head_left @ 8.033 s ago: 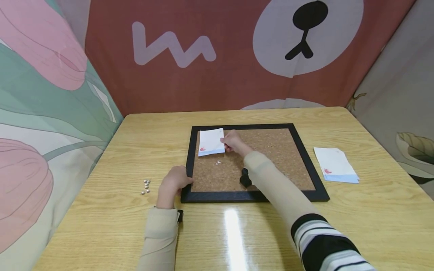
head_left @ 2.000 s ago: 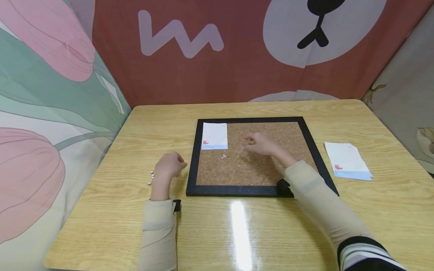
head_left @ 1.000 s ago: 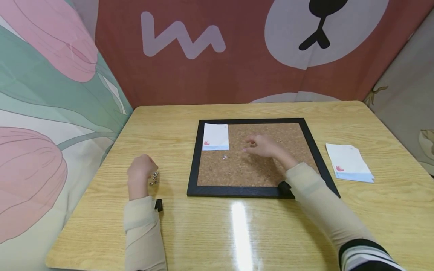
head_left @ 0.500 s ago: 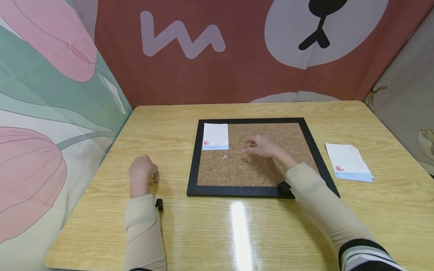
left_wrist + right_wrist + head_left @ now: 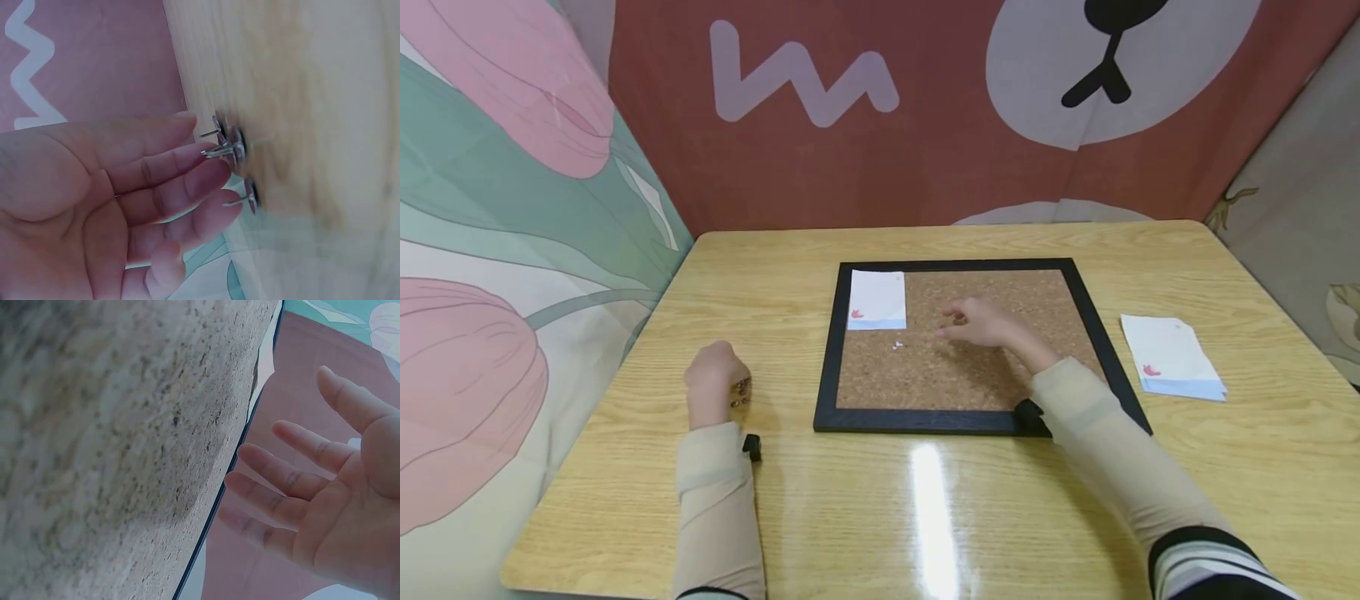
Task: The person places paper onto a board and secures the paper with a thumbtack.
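Head view: the right hand (image 5: 985, 323) hangs over a black-framed brown cork board (image 5: 887, 385), a white, blue-edged paper sheet (image 5: 877, 300) left of its fingertips. Left wrist view: the left hand (image 5: 106, 194), fingers loosely extended, has its tips just beside silver metal thumbtacks (image 5: 238, 146). Right wrist view: the right hand's fingers are spread wide

Indoors, and what a cosy booth-like corner! Red printed backdrop (image 5: 925, 183) straight ahead, cartoon muzzle (image 5: 1037, 92) looming; big pink flowers (image 5: 467, 400) down the left; pale drape (image 5: 1285, 208) right; wood-grain tabletop (image 5: 850, 517) tucked between, catching bright glare (image 5: 934, 525). Home or studio? Can't tell!
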A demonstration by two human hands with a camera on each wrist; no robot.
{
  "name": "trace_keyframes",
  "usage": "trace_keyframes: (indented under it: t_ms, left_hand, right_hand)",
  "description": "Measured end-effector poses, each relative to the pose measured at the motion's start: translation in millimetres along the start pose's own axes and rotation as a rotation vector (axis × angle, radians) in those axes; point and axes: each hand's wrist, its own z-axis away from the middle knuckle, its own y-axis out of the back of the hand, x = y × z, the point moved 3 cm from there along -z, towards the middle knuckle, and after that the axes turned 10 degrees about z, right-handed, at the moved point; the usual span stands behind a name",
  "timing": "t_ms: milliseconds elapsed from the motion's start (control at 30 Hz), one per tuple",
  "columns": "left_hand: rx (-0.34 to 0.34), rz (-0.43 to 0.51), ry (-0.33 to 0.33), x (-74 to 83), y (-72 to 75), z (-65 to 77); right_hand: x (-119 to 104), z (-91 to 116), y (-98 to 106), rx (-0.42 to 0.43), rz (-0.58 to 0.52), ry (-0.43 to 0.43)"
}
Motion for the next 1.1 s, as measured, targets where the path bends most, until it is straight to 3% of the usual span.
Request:
trace_keyframes:
  t_ms: [467,1100]
  left_hand:
    - [0.002,-0.016,0.027,2.9,-4.7,-6.8]
    - [0.018,0.014,-0.081,7.6,-10.1,-2.3]
  right_hand:
    - [1.2,-0.1,0.2,-0.010,0.018,-0.002]
    - [5.9,11.0,6.4,0.003,-0.062,-0.059]
